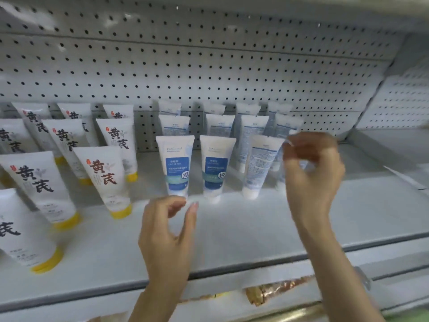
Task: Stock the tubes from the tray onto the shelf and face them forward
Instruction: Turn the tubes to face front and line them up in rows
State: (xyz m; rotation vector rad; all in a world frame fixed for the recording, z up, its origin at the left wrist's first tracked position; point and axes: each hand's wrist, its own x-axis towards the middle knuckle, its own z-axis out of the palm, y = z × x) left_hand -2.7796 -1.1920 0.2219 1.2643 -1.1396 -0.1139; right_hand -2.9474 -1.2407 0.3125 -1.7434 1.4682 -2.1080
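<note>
L hand [169, 228] loosely curled, empty, just below front-left blue tube [177, 166] cap. R hand [311, 173] curled beside back-facing tube [260, 168]; blurred, can't tell if gripping.

White shelf [232, 228]: painted metal, smooth, w/ a soft sheen. Back panel [209, 66]: same white metal, perforated w/ round holes, more matt. Blue-label tubes [177, 166]: smooth plastic, satin finish, print direct on the surface. Brown-character tubes [102, 180]: white plastic, smooth, semi-gloss. Their yellow caps [120, 211]: glossy plastic. Packets [274, 289] under the shelf: crinkled film, shiny.
</note>
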